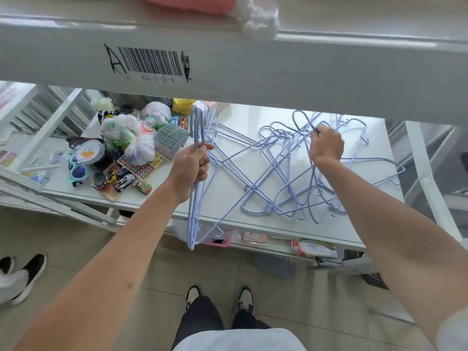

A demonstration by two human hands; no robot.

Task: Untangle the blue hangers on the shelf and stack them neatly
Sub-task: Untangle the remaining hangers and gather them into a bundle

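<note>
Our left hand (191,165) grips a bunch (196,173) of hangers by the necks to keep them together. Our right hand (325,146) pinches one hook in the tangle (291,173) on the shelf (342,224) to pull it free.

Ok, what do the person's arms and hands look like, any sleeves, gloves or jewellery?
Both forearms are bare, with no gloves on the left hand or right hand. A light sleeve edge shows at the right upper arm. No watch or bracelet is visible on either wrist; rings cannot be made out.
</note>
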